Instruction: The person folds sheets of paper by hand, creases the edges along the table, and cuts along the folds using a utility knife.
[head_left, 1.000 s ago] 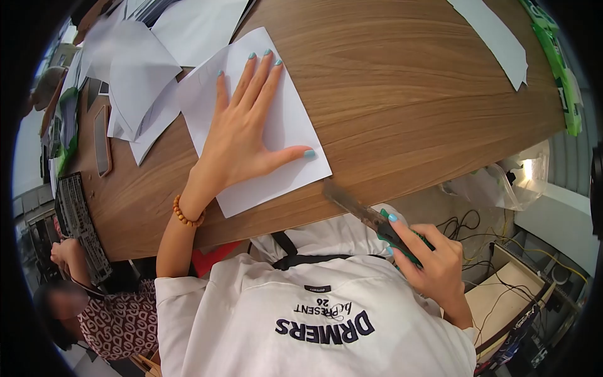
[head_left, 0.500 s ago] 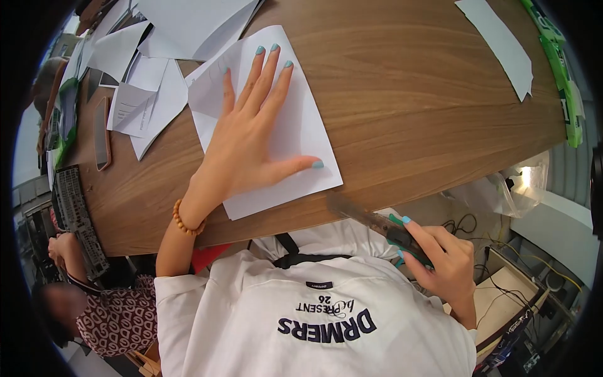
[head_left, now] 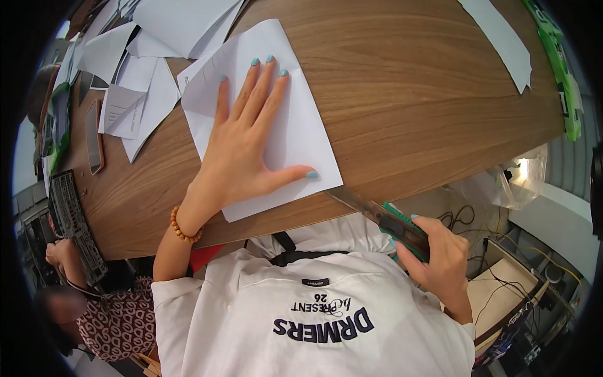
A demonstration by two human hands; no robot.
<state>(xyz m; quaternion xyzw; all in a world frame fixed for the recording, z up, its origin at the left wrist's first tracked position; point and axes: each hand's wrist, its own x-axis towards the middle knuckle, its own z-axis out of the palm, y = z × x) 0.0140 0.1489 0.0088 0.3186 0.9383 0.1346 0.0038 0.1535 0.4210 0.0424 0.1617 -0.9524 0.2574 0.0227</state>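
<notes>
Folded white paper [head_left: 308, 144] lies on the wooden table, its lower right corner close to the front edge. My left hand [head_left: 242, 138] rests flat on the paper with fingers spread. My right hand [head_left: 436, 251] grips a green and dark box cutter [head_left: 402, 231] beyond the table's front edge. The cutter's long blade points left and up, its tip at the paper's lower right corner. Whether the tip goes between the folded layers, I cannot tell.
Loose papers [head_left: 144, 81] and a phone [head_left: 94, 135] lie at the left, above a keyboard [head_left: 76, 223]. A paper strip [head_left: 499, 41] and a green package [head_left: 559, 75] lie at the right. Another person's hand [head_left: 63, 252] is at lower left.
The box cutter in my right hand has moved so that its blade now meets the paper's lower right corner. My left hand has stayed on the paper, shifting slightly downward.
</notes>
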